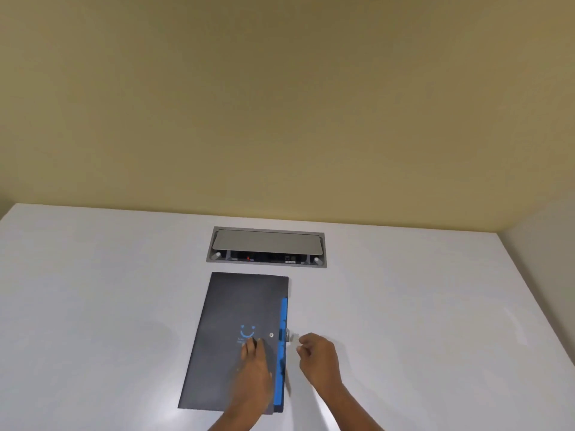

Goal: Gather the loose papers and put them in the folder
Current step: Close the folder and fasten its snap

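A dark grey folder [230, 331] lies closed on the white table [93, 306]. It has a blue smiley logo, a small round button and a blue strip along its right edge. My left hand [253, 365] rests flat on the folder's cover, fingers pointing to the logo. My right hand [317, 356] hovers just right of the folder, its fingers curled close to a small grey clasp [287, 335] at the right edge. It holds nothing that I can make out. No loose papers show on the table.
A grey cable box [266, 246] with a hinged lid is set into the table just behind the folder. A yellow wall [280, 104] rises behind the table. The table's right edge [529, 293] runs diagonally at the right.
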